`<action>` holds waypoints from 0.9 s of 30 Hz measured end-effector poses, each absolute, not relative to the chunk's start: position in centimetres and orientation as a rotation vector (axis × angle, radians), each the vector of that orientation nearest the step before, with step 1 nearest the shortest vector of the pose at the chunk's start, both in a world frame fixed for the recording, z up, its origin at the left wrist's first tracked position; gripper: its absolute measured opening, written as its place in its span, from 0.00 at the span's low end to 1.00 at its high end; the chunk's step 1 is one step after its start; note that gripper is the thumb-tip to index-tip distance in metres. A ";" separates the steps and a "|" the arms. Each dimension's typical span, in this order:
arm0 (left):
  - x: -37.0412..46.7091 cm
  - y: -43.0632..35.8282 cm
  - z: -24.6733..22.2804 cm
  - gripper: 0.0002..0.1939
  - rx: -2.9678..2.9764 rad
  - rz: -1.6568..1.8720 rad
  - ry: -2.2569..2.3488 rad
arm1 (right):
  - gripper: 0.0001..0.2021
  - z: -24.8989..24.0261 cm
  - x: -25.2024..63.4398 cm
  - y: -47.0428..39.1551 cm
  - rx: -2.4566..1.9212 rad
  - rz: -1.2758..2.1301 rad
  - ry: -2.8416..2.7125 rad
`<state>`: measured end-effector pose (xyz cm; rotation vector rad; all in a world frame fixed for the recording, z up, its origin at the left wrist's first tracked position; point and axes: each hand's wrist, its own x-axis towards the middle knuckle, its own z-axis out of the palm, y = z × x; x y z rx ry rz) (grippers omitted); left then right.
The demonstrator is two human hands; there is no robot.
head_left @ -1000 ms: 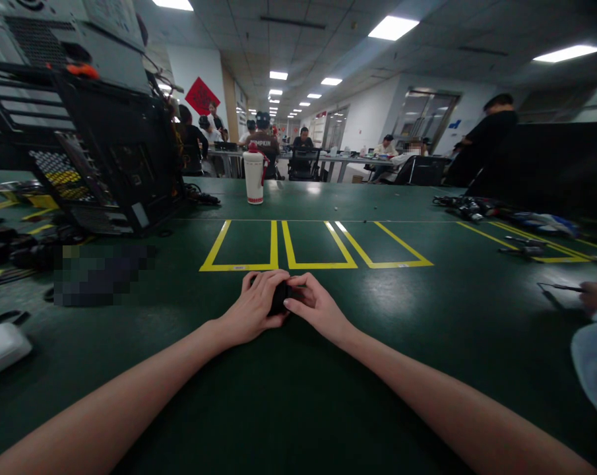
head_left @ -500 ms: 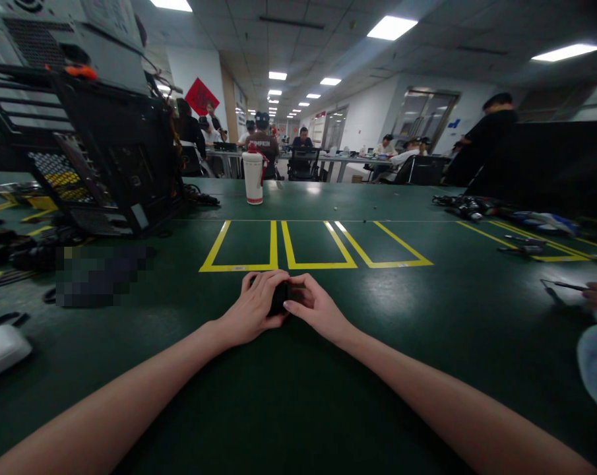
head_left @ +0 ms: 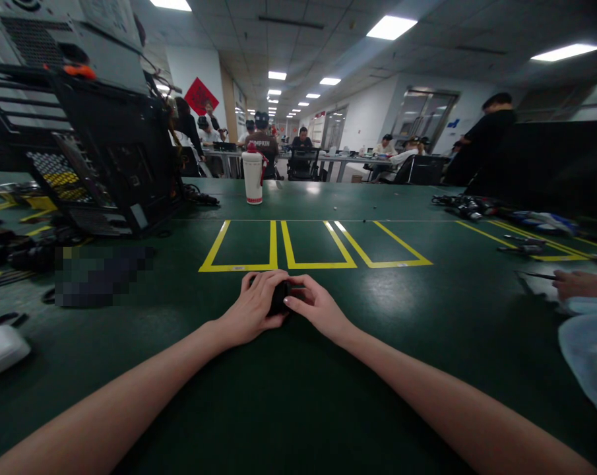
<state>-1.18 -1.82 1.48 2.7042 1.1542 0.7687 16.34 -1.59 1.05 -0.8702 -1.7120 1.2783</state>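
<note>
A small black object [head_left: 279, 298] rests low on the green table, mostly covered by my fingers, so its kind cannot be made out. My left hand [head_left: 258, 303] wraps over its left side and top, fingers bent around it. From the right, my right hand [head_left: 315, 305] grips the same object, with thumb on the near side and fingertips at the upper edge. Just beyond both hands lie yellow tape outlines [head_left: 320, 265] marked on the table [head_left: 298, 396].
A white bottle [head_left: 253, 177] with a red lid stands further back. At left are a black computer case [head_left: 115, 152], cables and a white case [head_left: 1, 351]. A co-worker's hand [head_left: 582, 285] holds a thin dark tool at right, near dark parts [head_left: 523, 245].
My hands and the black object look the same. At the right edge, the co-worker's hand with the thin tool has moved left, further into view.
</note>
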 end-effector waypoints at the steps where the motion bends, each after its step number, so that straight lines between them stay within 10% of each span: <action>1: -1.2 -1.8 1.4 0.31 2.704 0.783 1.156 | 0.15 1.0 16.3 -1.6 -0.856 1.282 -1.712; 27: -1.2 -1.7 1.2 0.31 2.707 0.773 1.165 | 0.10 0.6 16.2 -1.5 -0.775 1.262 -1.674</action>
